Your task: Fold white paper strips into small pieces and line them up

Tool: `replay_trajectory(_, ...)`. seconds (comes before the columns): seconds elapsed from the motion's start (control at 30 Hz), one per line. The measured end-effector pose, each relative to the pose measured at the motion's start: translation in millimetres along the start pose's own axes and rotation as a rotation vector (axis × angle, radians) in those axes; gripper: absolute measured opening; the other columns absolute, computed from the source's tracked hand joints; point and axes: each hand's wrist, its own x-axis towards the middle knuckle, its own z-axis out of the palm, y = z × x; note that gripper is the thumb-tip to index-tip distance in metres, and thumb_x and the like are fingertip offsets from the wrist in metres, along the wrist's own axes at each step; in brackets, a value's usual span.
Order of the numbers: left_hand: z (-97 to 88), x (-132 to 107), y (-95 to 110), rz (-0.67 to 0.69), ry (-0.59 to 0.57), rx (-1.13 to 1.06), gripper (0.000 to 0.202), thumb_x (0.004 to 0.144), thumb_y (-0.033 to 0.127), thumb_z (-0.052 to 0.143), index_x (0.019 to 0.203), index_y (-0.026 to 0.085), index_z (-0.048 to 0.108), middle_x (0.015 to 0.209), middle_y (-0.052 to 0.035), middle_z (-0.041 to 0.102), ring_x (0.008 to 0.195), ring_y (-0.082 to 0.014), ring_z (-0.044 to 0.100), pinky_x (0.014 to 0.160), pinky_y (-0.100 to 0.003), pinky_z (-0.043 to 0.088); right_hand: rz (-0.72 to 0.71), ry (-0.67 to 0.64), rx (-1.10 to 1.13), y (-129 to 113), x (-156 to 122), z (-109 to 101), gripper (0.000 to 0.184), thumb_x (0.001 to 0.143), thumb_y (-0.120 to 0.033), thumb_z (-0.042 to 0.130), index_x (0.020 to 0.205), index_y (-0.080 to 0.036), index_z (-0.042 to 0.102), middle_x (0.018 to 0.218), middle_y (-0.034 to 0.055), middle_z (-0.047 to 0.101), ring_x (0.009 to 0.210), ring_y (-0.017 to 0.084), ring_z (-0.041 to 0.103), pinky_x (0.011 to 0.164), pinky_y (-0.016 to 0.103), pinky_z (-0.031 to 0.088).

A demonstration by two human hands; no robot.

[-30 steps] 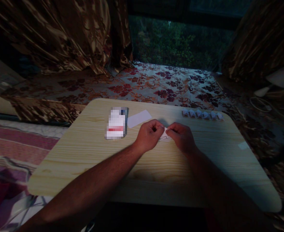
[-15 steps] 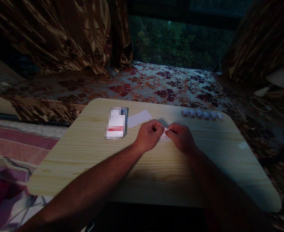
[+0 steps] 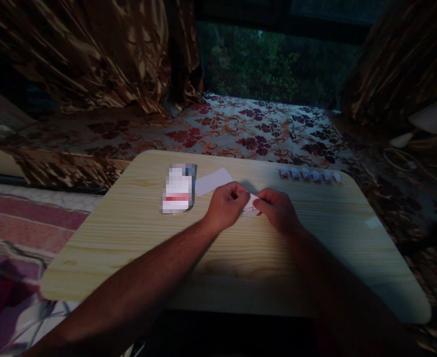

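Head camera: a person's left hand (image 3: 225,206) and right hand (image 3: 281,210), close together, pinch a folded white paper (image 3: 250,204) partly hidden by their fingers, above a pale, wood-grained counter (image 3: 129,253). Around them lie a pixelated white-and-red object (image 3: 177,191), its markings unreadable, a flat rectangular sheet (image 3: 213,182) and a row of small pointed pieces (image 3: 310,175). Behind, floral fabric (image 3: 237,126) stretches toward glossy brown curtains (image 3: 129,54) and a dark window (image 3: 255,62).
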Motion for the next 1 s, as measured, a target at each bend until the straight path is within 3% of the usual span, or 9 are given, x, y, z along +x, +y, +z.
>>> replay_trajectory(0.23, 1.9, -4.4, 1.6, 0.076, -0.005, 0.058, 0.017, 0.079, 0.028, 0.06, 0.068, 0.015, 0.06, 0.06, 0.0022, 0.054, 0.056, -0.0089, 0.045, 0.052, -0.022, 0.035, -0.052, 0.005, -0.075, 2.3, -0.4, 0.4, 0.009, 0.071, -0.024, 0.062, 0.065, -0.018, 0.059, 0.057, -0.005, 0.052, 0.053, 0.011, 0.044, 0.05, 0.024, 0.03)
replay_trajectory(0.6, 1.3, -5.7, 0.2, 0.102, -0.005, 0.107, 0.018, 0.081, 0.028, 0.059, 0.068, 0.016, 0.06, 0.061, 0.002, 0.055, 0.057, -0.0095, 0.046, 0.054, -0.022, 0.036, -0.076, 0.006, -0.162, -4.3, -2.5, 0.9, 0.011, 0.072, -0.023, 0.059, 0.063, -0.018, 0.059, 0.055, -0.0045, 0.048, 0.054, 0.011, 0.043, 0.05, 0.025, 0.03)
replay_trajectory(1.0, 2.8, -3.9, -1.8, 0.044, -0.02, 0.03, 0.018, 0.079, 0.03, 0.061, 0.068, 0.016, 0.061, 0.06, 0.0017, 0.054, 0.055, -0.0095, 0.045, 0.052, -0.023, 0.035, -0.076, -0.014, -0.149, -3.9, -3.6, 0.0, 0.011, 0.073, -0.024, 0.058, 0.063, -0.019, 0.057, 0.055, -0.0048, 0.046, 0.053, 0.011, 0.04, 0.049, 0.025, 0.028)
